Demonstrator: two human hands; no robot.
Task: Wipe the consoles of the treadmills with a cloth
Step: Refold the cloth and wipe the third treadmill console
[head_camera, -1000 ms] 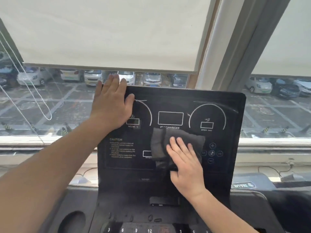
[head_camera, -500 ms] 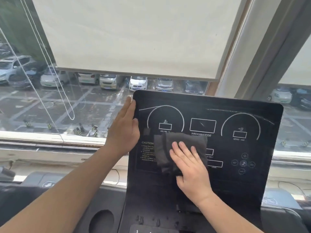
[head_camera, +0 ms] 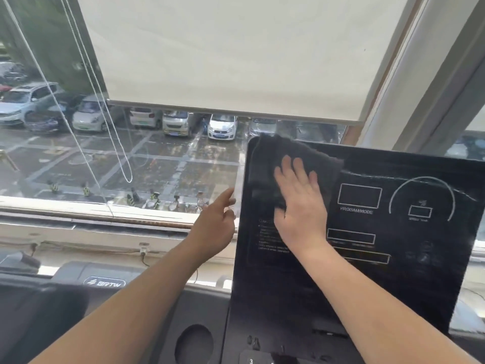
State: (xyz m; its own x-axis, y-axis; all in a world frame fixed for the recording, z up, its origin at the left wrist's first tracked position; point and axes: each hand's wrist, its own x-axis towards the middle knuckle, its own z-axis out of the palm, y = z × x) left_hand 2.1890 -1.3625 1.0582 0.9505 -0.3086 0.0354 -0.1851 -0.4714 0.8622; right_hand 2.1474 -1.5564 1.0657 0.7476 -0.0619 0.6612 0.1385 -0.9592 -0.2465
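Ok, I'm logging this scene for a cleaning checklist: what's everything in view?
console: one, black, upright, right of centre
cloth: one, dark grey, over console's top left corner
blind: one, cream, partly lowered, top of view
blind cord: one loop, white, hanging at left
cars: several, mostly white or silver, parked outside
windowsill: one, white, behind console
cup holder: one, black, below console's left side
left hand: one, beside console's left edge, holding nothing
right hand: one, flat on cloth, pressing it against console
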